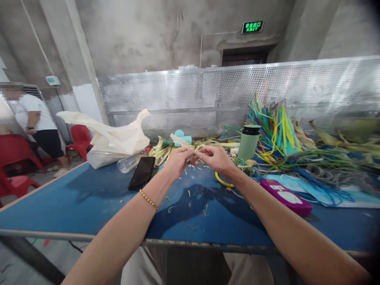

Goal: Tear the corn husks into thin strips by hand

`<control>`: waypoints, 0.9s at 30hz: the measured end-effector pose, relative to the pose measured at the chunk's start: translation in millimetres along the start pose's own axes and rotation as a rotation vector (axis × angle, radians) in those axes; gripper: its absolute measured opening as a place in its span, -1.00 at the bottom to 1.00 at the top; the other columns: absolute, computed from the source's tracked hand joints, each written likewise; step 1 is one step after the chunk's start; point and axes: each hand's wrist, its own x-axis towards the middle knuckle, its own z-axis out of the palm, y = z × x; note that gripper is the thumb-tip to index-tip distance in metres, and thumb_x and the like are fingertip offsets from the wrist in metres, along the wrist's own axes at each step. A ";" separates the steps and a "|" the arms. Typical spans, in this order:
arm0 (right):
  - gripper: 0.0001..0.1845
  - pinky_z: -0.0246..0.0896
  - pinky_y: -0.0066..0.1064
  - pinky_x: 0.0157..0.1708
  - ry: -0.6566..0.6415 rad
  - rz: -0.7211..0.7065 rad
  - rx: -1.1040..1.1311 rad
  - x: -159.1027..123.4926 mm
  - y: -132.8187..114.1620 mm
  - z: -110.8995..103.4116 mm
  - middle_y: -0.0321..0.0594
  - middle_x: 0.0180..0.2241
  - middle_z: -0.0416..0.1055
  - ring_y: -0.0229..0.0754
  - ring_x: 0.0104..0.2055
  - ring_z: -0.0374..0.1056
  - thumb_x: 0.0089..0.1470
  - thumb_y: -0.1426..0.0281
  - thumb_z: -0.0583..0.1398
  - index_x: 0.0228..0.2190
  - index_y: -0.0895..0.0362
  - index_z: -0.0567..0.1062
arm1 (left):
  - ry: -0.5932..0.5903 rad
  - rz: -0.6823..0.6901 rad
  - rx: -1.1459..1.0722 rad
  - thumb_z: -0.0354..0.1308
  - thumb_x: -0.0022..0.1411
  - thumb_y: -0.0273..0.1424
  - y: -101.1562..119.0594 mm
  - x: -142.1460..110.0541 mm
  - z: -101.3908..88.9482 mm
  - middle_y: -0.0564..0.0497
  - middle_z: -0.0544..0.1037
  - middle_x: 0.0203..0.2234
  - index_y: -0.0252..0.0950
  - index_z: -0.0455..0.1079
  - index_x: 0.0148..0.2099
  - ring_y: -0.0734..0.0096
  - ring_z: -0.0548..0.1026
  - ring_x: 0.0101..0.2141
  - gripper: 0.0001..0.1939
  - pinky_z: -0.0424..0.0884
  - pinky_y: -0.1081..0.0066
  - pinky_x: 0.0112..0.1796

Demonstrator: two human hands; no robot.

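A handcraft workshop, by the look of it, in a bare, industrial-style hall. Rough grey walls (142,35) rise at the back, with a lit green exit sign (252,27) above a dark doorway (245,58). A perforated metal screen (184,99) stands behind a blue-topped worktable (86,202). Materials crowd the table's far right corner: bright coloured strips (282,132), tangled green and grey cords (331,176). Pale scraps (205,209) litter its middle, where the worker's left hand (179,160) and right hand (218,158) hold pale fibre (180,141). Beyond the left edge are red plastic chairs (19,152) and a standing person (32,111).
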 end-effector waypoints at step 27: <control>-0.82 0.04 -0.49 -0.63 0.110 0.179 0.276 -4.7 -12.1 -1.3 -0.38 -0.76 0.25 -0.36 -0.68 0.14 -0.12 0.35 0.18 -0.64 0.13 0.31 | -0.049 0.018 0.156 0.22 0.06 -0.50 -0.6 -5.4 8.0 0.03 0.38 -0.66 -0.37 0.34 -0.55 0.56 0.32 -0.62 -0.81 0.30 0.43 -0.47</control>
